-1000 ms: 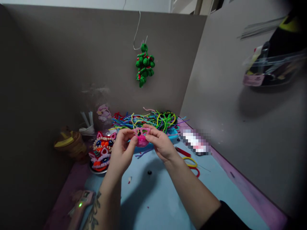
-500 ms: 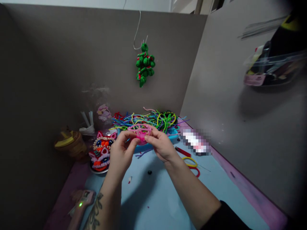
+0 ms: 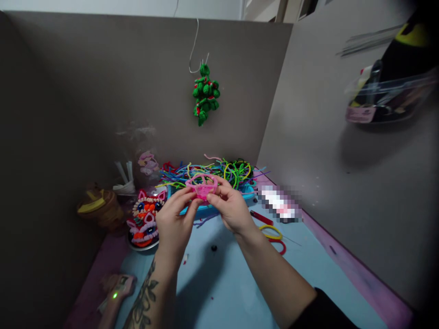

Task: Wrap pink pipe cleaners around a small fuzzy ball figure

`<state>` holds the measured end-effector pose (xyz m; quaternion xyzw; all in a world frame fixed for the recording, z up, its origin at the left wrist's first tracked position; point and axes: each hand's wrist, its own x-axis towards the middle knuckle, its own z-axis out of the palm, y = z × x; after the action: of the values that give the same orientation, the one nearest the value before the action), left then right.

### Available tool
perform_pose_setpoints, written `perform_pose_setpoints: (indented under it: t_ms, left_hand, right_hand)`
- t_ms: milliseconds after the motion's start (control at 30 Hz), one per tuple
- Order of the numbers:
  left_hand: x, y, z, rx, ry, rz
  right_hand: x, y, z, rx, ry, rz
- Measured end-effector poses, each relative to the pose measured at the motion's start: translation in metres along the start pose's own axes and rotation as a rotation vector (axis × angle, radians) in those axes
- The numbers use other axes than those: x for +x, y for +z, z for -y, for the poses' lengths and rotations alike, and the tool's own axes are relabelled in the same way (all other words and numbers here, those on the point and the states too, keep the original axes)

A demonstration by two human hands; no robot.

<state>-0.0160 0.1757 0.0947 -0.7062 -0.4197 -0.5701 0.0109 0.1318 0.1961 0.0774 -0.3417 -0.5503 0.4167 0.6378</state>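
A pink pipe-cleaner frame (image 3: 203, 179), ring-shaped at the top with cross pieces, is held up in front of me over the blue table mat (image 3: 247, 278). My left hand (image 3: 177, 214) pinches its lower left side between thumb and fingers. On the other side, my right hand (image 3: 231, 205) grips its lower right edge. The fingertips of both hands nearly meet at the bright pink base. Right behind the frame stands a blue tray (image 3: 206, 210) heaped with pipe cleaners (image 3: 236, 171) of many colours.
Colourful pipe-cleaner animal faces (image 3: 146, 219) lie in a metal bowl at left. A pink glue gun (image 3: 118, 297) with a green light sits nearer. Scissors (image 3: 274, 233) with yellow and red handles lie at right, by a red-handled tool (image 3: 261, 217). A green ornament (image 3: 206, 93) hangs on the back panel.
The pink frame has tilted and moved slightly right, with its ring turned more toward me. My left hand has shifted and rotated a little with it; my right hand stays almost in place.
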Motion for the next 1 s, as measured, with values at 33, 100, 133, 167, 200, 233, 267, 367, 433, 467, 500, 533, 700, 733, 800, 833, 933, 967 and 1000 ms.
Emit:
perform_pose_setpoints:
  t_ms: [33,100,133,167,200,233,267,367,433,467,500,533,700,733,800,833,933,967,1000]
  left_hand:
    - [0.000,0.000,-0.001,-0.012,-0.020,0.010]
    - [0.001,0.000,-0.002,-0.060,-0.091,0.030]
    - [0.002,0.000,-0.003,-0.090,-0.137,0.037]
    - [0.002,0.000,-0.004,-0.121,-0.185,0.042]
    - [0.002,0.001,-0.005,-0.151,-0.228,0.046]
    - [0.003,0.001,-0.005,-0.176,-0.263,0.049]
    - [0.002,0.001,-0.005,-0.197,-0.288,0.054]
    - [0.002,0.002,-0.004,-0.241,-0.329,0.086]
    - [0.002,0.003,-0.004,-0.261,-0.341,0.115]
    - [0.002,0.004,-0.004,-0.266,-0.342,0.129]
    - [0.002,0.004,-0.004,-0.265,-0.338,0.140]
    - [0.002,0.004,-0.004,-0.257,-0.329,0.147]
    - [0.003,0.004,-0.006,-0.168,-0.220,0.137]
    - [0.003,0.004,-0.006,-0.156,-0.207,0.130]
    - [0.003,0.003,-0.004,-0.156,-0.210,0.115]
    - [0.003,0.003,-0.003,-0.170,-0.225,0.101]
    - [0.001,0.005,0.003,-0.291,-0.346,-0.001]
    - [0.001,0.007,0.005,-0.362,-0.414,-0.033]
    - [0.001,0.009,0.008,-0.446,-0.494,-0.044]
  right_hand:
    - [0.000,0.000,0.000,-0.013,-0.012,0.000]
    - [-0.001,0.000,0.003,-0.027,-0.031,0.008]
    - [-0.002,0.000,0.004,-0.032,-0.038,0.013]
    - [-0.002,0.001,0.006,-0.038,-0.042,0.019]
    - [-0.002,0.001,0.007,-0.045,-0.043,0.022]
    - [-0.003,0.001,0.008,-0.052,-0.042,0.024]
    - [-0.003,0.001,0.008,-0.056,-0.041,0.023]
    - [-0.002,0.001,0.007,-0.052,-0.033,0.027]
    - [-0.001,0.000,0.005,-0.038,-0.027,0.037]
    - [-0.001,0.000,0.004,-0.030,-0.024,0.042]
    - [-0.001,0.000,0.003,-0.022,-0.019,0.045]
    - [-0.001,0.000,0.002,-0.015,-0.015,0.046]
    - [-0.002,0.002,0.002,0.028,0.029,0.055]
    - [-0.001,0.003,0.002,0.048,0.043,0.052]
    - [-0.001,0.006,0.002,0.121,0.084,0.029]
    - [0.000,0.007,0.002,0.179,0.124,0.015]
    - [0.002,0.010,0.000,0.417,0.307,-0.027]
    - [0.003,0.011,0.000,0.492,0.357,-0.037]
    - [0.004,0.011,-0.001,0.553,0.392,-0.044]
